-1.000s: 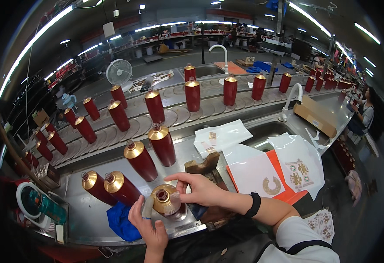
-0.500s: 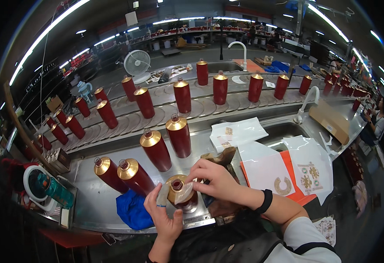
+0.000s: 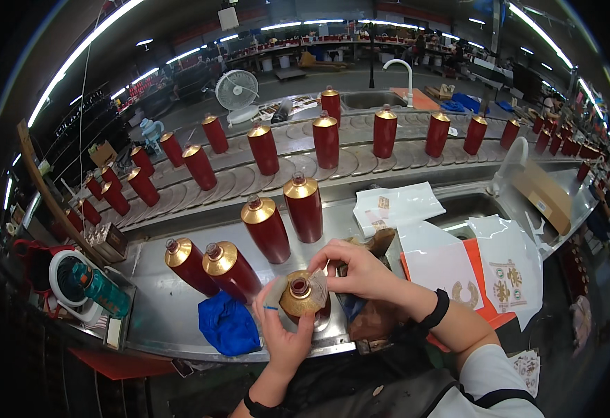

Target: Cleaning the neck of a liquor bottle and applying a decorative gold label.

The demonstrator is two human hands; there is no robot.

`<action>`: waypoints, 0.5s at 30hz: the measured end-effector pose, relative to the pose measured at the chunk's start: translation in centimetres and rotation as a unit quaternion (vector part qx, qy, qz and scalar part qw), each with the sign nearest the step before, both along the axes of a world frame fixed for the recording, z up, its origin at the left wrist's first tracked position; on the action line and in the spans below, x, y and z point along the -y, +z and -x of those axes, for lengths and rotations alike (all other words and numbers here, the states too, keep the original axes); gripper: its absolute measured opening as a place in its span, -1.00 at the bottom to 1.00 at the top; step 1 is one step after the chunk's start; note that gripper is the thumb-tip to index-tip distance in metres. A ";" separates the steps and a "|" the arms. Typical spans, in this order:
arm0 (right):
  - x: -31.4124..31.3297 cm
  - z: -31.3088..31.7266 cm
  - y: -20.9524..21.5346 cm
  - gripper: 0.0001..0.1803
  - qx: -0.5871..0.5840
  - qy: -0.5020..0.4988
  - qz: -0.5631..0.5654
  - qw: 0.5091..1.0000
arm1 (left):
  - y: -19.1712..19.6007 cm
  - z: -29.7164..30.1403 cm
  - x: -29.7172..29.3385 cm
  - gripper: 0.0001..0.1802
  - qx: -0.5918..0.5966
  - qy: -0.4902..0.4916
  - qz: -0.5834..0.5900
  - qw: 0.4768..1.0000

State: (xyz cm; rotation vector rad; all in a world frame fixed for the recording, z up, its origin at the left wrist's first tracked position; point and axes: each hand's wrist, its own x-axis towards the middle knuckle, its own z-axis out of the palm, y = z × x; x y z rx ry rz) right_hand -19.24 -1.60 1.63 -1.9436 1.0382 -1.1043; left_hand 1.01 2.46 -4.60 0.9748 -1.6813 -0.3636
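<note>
A dark red bottle (image 3: pixel 293 304) with a gold shoulder and open neck stands at the table's near edge. My left hand (image 3: pixel 285 341) is closed around its left and near sides, the thumb against the gold shoulder. A pale cover with a blue band sits on one left finger. From the right, my right hand (image 3: pixel 352 269) pinches a thin translucent decal film (image 3: pixel 317 287) against the shoulder beside the neck. The fingertips partly hide the film. Two similar bottles (image 3: pixel 232 270) lean in view just left, and another pair (image 3: pixel 303 209) stands farther back.
A crumpled blue cloth (image 3: pixel 228 324) lies left of my hands. At the right are decal sheets (image 3: pixel 503 268) over an orange sheet (image 3: pixel 485 306), a sink (image 3: pixel 468 207) and a cardboard piece (image 3: pixel 542 197). Beyond, a conveyor (image 3: pixel 291 182) carries several red bottles. A fan (image 3: pixel 237 90) stands behind it.
The film, which stuck out from the bottle's shoulder, now lies closer around the neck. My left thumb has come onto the near side of the shoulder. The whole view has shifted slightly.
</note>
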 end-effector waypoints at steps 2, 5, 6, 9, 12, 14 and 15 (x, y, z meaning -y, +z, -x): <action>0.4 -0.2 0.0 -0.81 -0.022 0.031 -0.012 0.999 | 0.2 -0.4 0.6 -0.36 0.002 -0.010 -0.011 1.000; 1.1 -0.6 -0.1 -0.85 -0.040 0.042 -0.036 0.998 | 0.6 -0.6 1.2 -0.33 -0.002 -0.030 -0.029 0.999; 1.3 -0.6 -0.1 -0.85 -0.028 0.048 -0.035 0.998 | 0.7 -0.6 1.4 -0.31 0.001 -0.045 -0.032 0.998; 2.2 -0.2 -0.3 -0.84 -0.053 0.024 -0.032 0.998 | 0.7 -0.3 1.6 -0.24 0.023 -0.059 -0.054 0.996; 2.9 0.3 -0.5 -0.84 0.017 0.058 -0.106 0.993 | 0.4 -0.4 1.9 -0.22 0.032 -0.069 -0.078 0.994; 3.3 0.3 -0.7 -0.83 0.059 0.098 -0.159 0.981 | 0.4 -1.1 2.6 -0.21 0.041 -0.100 -0.072 0.992; 3.4 0.2 -0.8 -0.83 0.087 0.119 -0.177 0.973 | 0.5 -1.5 3.0 -0.19 0.028 -0.133 -0.105 0.985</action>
